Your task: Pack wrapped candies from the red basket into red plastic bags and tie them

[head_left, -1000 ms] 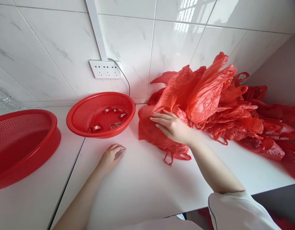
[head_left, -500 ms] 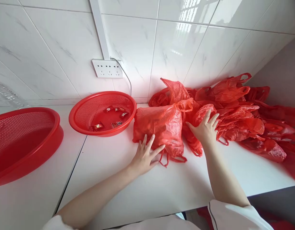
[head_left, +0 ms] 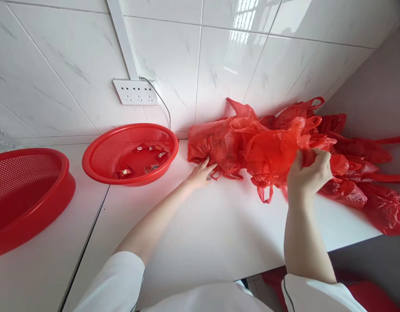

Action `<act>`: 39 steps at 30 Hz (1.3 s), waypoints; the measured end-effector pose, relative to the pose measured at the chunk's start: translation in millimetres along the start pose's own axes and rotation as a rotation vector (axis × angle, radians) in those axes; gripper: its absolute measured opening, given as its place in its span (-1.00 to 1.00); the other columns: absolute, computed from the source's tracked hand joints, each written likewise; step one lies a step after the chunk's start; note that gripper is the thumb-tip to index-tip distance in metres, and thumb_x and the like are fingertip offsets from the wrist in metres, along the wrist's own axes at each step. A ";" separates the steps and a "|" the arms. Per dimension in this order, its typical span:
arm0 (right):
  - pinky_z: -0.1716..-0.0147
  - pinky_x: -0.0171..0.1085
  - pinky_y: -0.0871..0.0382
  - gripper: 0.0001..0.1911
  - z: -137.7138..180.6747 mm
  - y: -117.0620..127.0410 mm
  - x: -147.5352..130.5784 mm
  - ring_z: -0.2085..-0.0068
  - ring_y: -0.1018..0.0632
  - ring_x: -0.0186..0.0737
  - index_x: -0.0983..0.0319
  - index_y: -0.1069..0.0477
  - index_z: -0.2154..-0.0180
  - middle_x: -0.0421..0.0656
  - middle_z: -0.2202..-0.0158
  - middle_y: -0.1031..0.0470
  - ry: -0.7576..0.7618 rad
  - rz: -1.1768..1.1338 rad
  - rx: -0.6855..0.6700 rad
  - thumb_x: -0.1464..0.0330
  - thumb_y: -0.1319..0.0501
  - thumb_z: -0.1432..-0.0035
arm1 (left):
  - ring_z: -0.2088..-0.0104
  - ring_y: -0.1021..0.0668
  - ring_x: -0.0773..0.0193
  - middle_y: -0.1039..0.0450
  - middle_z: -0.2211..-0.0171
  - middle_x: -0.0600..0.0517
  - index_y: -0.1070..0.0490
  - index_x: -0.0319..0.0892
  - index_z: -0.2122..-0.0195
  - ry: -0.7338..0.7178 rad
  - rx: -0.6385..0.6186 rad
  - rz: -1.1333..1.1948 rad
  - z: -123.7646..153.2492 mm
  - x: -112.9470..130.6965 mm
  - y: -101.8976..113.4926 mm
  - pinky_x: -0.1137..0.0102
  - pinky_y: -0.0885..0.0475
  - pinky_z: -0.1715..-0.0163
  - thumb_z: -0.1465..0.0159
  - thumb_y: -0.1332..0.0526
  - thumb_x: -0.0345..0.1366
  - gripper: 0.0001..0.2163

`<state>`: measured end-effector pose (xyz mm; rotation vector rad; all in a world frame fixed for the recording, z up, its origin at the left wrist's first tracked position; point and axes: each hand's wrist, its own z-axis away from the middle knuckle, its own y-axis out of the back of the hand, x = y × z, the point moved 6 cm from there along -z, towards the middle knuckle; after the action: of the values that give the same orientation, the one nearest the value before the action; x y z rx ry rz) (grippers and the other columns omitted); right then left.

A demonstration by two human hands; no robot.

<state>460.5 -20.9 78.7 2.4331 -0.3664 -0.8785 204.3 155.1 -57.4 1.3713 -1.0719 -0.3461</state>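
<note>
My left hand rests at the lower front edge of a filled red plastic bag, its visible fingers stretched out against it. To the right, my right hand is closed on the upper part of another red plastic bag, which is pulled up and partly overlaps the filled one. That held bag's lower handle loops dangle near the table. What lies inside the bags cannot be made out through the red plastic.
A red plastic basket with several small wrapped snacks stands left of the bags. A second red basket is at the far left. More red bags are heaped on the right. A power socket with a cable is on the tiled wall.
The filled bag and my left hand have shifted back towards the wall. My right hand, open before, has closed on a red bag and lifted part of it.
</note>
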 end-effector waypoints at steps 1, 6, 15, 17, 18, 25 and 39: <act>-0.01 -0.05 -0.35 -0.53 0.3 4.8 -8.5 0.00 -0.50 0.14 0.24 -0.30 -0.08 0.11 -0.01 -0.47 0.033 -0.042 0.044 0.12 0.05 -0.31 | -0.31 -0.18 -0.14 0.24 -0.41 -0.17 -0.10 -0.01 -0.32 0.016 0.004 -0.001 4.1 4.0 3.1 0.05 -0.25 -0.18 -0.23 -0.26 -0.25 -0.37; -0.04 -0.10 -0.33 -0.46 3.0 -23.7 -42.8 -0.06 -0.49 0.06 0.24 -0.25 -0.20 0.05 -0.06 -0.47 0.138 -0.238 -0.197 0.14 0.18 -0.37 | -0.21 -0.32 -0.19 -0.01 -0.33 -0.30 -0.20 -0.13 -0.24 0.145 0.123 -0.078 31.3 26.4 27.1 0.02 -0.39 -0.03 -0.28 -0.20 -0.29 -0.51; -0.25 0.09 -0.09 -0.56 31.7 -55.5 -116.3 -0.33 -0.19 -0.04 0.15 -0.33 -0.13 -0.06 -0.21 -0.35 0.614 -0.416 -0.393 0.25 0.17 -0.39 | -0.31 -0.18 0.01 -0.09 -0.28 -0.26 -0.07 -0.19 -0.25 -0.029 0.582 0.238 62.9 63.2 96.1 0.09 -0.22 -0.23 -0.35 -0.12 -0.17 -0.51; -0.21 0.02 -0.20 -0.61 39.8 -51.4 -131.5 -0.28 -0.29 -0.05 0.16 -0.38 -0.07 -0.05 -0.18 -0.37 0.694 -0.627 -0.444 0.26 0.11 -0.39 | -0.29 -0.21 -0.02 0.00 -0.32 -0.25 -0.01 -0.13 -0.29 -0.034 0.609 0.428 65.1 68.0 106.1 0.06 -0.25 -0.20 -0.30 -0.19 -0.14 -0.42; -0.20 -0.01 -0.23 -0.63 45.5 -48.3 -138.8 -0.26 -0.32 -0.07 0.16 -0.39 -0.05 -0.04 -0.18 -0.38 0.735 -0.713 -0.481 0.27 0.09 -0.39 | -0.27 -0.26 -0.03 0.02 -0.34 -0.24 0.01 -0.10 -0.30 -0.020 0.590 0.584 64.9 69.1 108.0 0.05 -0.29 -0.16 -0.27 -0.23 -0.12 -0.36; -0.24 0.00 -0.20 -0.72 113.5 -19.9 -176.8 -0.12 -0.46 -0.09 0.14 -0.43 0.01 -0.09 -0.08 -0.48 1.099 -0.886 -0.823 0.22 -0.13 -0.29 | 0.01 -0.54 0.08 -0.51 0.04 -0.11 -0.43 -0.21 0.08 0.269 0.594 1.600 73.7 51.3 98.0 0.23 -0.42 0.01 -0.20 -0.31 -0.19 -0.70; 0.13 -0.16 -0.48 -0.39 131.3 -77.8 -178.5 0.07 -0.56 -0.15 0.08 -0.16 -0.24 -0.05 -0.07 -0.45 -0.058 -1.262 -1.779 0.11 -0.19 -0.21 | 0.12 -0.59 0.06 -0.56 0.14 -0.07 -0.51 -0.17 0.11 0.211 0.263 1.533 144.2 19.8 114.4 0.21 -0.48 0.10 -0.12 -0.38 -0.26 -0.70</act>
<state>246.0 67.0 41.1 0.6665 1.4531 -0.9338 60.7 78.6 30.9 0.4538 -1.6814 1.0558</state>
